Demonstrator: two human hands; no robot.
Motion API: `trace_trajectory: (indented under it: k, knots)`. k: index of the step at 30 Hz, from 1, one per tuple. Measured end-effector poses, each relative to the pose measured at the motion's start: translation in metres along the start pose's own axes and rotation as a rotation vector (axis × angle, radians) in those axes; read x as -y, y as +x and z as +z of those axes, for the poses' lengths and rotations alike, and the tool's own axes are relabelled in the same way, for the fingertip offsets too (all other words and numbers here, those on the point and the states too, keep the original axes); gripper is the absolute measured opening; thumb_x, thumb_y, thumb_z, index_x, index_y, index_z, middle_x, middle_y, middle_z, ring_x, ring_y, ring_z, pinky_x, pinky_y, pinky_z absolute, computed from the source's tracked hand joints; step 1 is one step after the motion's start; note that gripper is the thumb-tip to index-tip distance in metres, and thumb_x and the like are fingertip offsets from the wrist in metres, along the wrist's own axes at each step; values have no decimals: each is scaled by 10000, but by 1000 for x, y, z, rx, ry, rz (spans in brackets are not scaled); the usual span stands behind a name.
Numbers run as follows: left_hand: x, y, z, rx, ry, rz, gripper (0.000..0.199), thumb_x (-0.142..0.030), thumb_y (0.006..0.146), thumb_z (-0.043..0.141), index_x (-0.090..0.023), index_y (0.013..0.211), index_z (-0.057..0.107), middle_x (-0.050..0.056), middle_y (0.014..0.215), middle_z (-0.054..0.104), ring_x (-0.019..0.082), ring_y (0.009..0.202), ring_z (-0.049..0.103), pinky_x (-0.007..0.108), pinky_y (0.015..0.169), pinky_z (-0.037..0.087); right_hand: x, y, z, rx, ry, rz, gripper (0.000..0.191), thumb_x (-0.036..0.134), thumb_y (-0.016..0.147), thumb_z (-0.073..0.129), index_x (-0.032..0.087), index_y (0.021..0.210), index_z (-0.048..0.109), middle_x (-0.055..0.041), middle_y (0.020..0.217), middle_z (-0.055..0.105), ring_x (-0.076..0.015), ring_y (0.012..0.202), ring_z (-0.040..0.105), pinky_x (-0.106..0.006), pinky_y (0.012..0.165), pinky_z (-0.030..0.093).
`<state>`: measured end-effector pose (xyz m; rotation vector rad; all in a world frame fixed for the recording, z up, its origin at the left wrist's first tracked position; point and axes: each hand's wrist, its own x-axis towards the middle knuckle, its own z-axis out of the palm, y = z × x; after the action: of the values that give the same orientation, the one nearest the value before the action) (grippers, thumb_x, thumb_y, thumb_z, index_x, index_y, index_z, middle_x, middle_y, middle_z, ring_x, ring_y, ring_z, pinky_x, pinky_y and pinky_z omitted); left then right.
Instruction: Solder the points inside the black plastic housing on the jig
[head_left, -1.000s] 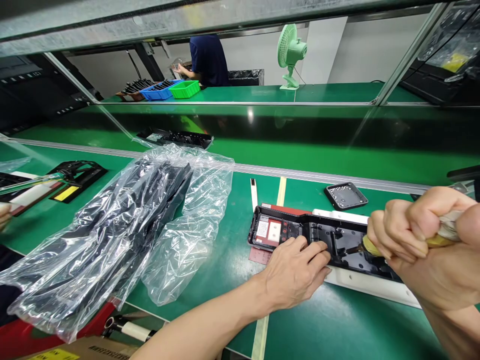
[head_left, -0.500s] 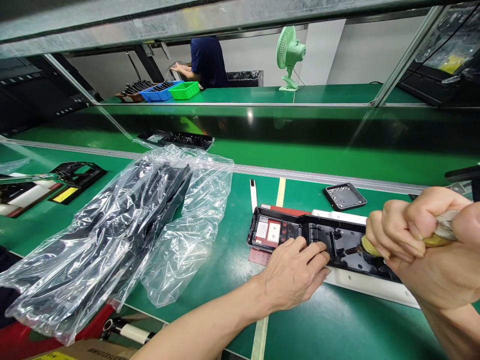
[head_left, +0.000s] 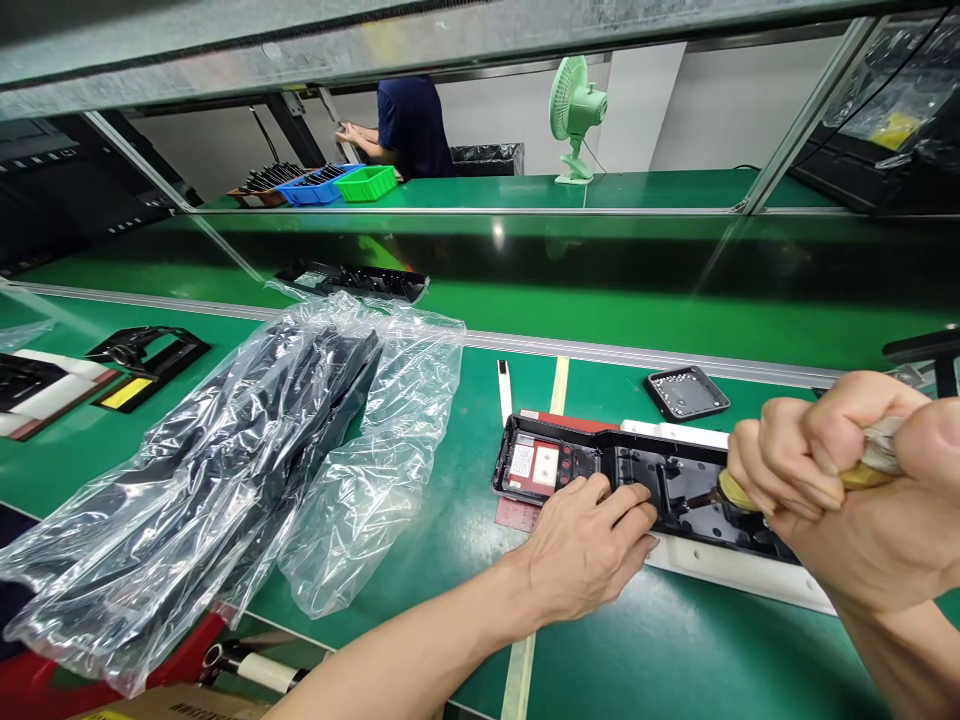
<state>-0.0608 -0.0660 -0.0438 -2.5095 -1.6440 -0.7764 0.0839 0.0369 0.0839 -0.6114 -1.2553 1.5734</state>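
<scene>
A long black plastic housing [head_left: 551, 428] lies open side up across a white fixture [head_left: 739, 582]. My left hand [head_left: 596, 545] grips its near edge, fingers bent over into the cavity and thumb on the outside. In a fist, my right hand [head_left: 832, 490] holds a screwdriver with a yellow handle [head_left: 736, 492]. Its shaft slants down into the housing, right of my left hand; the tip's exact contact is hard to make out. A white label [head_left: 523, 461] and a pale plate show at the housing's left end. Behind it sits a small black tray [head_left: 686, 393] of tiny screws.
Clear plastic bags [head_left: 247, 470] with dark parts cover the bench's left side. A white-handled cutter [head_left: 505, 390] lies behind the housing. Farther left is a black frame part [head_left: 150, 360]. Across the green bench stand bins [head_left: 367, 183], a fan [head_left: 574, 115] and a person [head_left: 412, 125].
Both my hands keep nearly the same pose on the housing and screwdriver. A thin rod over the parts at far left has gone from view. The person across the bench has shifted their hands.
</scene>
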Motion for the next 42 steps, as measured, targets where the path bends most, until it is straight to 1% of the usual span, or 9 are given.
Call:
trace_trajectory:
  k: [7, 13, 18, 24, 27, 30, 36, 42]
  knots:
    - [1, 1, 0, 7, 6, -6, 283, -337, 1064, 462, -168, 1226, 621, 28, 1303, 651, 198, 853, 525, 363, 680, 456, 0, 2, 1, 12, 11, -8, 397, 489, 714, 697, 210, 490, 523, 33, 340, 365, -102, 270, 296, -266, 268, 292]
    - [0, 0, 0, 20, -9, -14, 281, -336, 1065, 456, -170, 1231, 613, 21, 1317, 644, 200, 862, 531, 359, 697, 469, 0, 0, 1, -36, -2, -19, 433, 525, 744, 684, 213, 501, 508, 35, 348, 340, -99, 285, 277, -261, 272, 279]
    - [0, 0, 0, 13, -16, -14, 284, -331, 1063, 452, -166, 1229, 613, 32, 1318, 648, 201, 863, 541, 360, 709, 488, -1, 0, 2, -29, -13, -39, 439, 519, 775, 663, 211, 507, 500, 37, 359, 335, -98, 298, 287, -256, 282, 290]
    - [1, 0, 0, 8, 2, -10, 287, -341, 1049, 480, -168, 1238, 611, 56, 1337, 645, 192, 878, 564, 362, 726, 525, 2, -2, 6, -73, -27, -49, 458, 523, 751, 693, 212, 491, 479, 46, 351, 313, -90, 298, 267, -245, 282, 270]
    - [1, 0, 0, 7, 3, -8, 287, -337, 1046, 486, -168, 1239, 614, 50, 1344, 646, 195, 879, 567, 364, 739, 532, 1, -3, 5, -59, -21, -40, 451, 525, 765, 675, 214, 498, 484, 43, 355, 328, -96, 300, 279, -253, 285, 281]
    - [1, -1, -1, 9, 1, -7, 284, -333, 1049, 483, -170, 1238, 619, 36, 1353, 647, 199, 874, 563, 365, 736, 531, 0, -3, 4, -79, -13, -43, 425, 501, 769, 674, 214, 517, 487, 44, 367, 340, -96, 311, 288, -250, 293, 286]
    - [2, -2, -1, 19, 23, -3, 299, -348, 1048, 486, -172, 1251, 618, 65, 1339, 652, 196, 884, 579, 364, 737, 538, -1, -2, 5, -75, -23, -66, 434, 506, 781, 677, 214, 528, 479, 47, 380, 349, -94, 314, 293, -247, 289, 283]
    - [3, -2, 0, 13, 10, 0, 290, -340, 1043, 496, -171, 1246, 617, 35, 1372, 640, 203, 887, 566, 376, 754, 540, 0, -5, 10, -116, -28, -71, 441, 510, 777, 677, 211, 522, 478, 45, 387, 343, -92, 325, 291, -253, 314, 271]
